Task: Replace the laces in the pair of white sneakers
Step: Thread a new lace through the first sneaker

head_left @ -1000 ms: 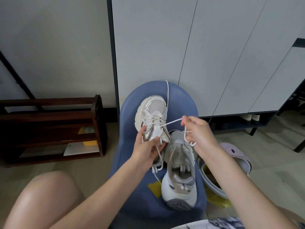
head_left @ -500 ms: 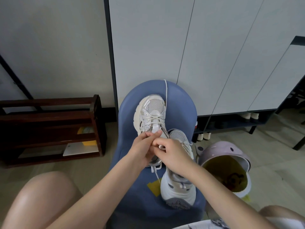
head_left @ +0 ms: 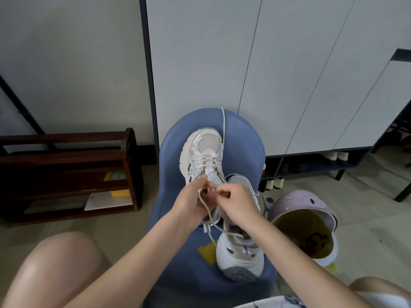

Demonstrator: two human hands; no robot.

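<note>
Since a second ago your right hand (head_left: 239, 205) has come in from out to the right, where it held the lace (head_left: 212, 216) stretched taut, and now sits knuckle to knuckle with your left hand (head_left: 192, 202) over the tongue of the far sneaker (head_left: 205, 152). Both hands pinch the lace with curled fingers at the eyelets nearest you; a slack run of it now trails from between them, towards you and to the right across the near sneaker (head_left: 241, 252).

That near sneaker lies directly under your right wrist, heel towards you, close to the front right edge of the blue chair seat (head_left: 178, 263). The far sneaker points away from your hands, toe near the chair's rounded back edge, and a loose lace end runs past its toe and over that edge. Left of your left hand the seat has bare room before its edge. Just right of your right forearm, off the chair, a pale purple bin (head_left: 304, 203) stands open on the floor. Well to the left of your left hand a dark wooden rack (head_left: 66, 156) stands against the wall.
</note>
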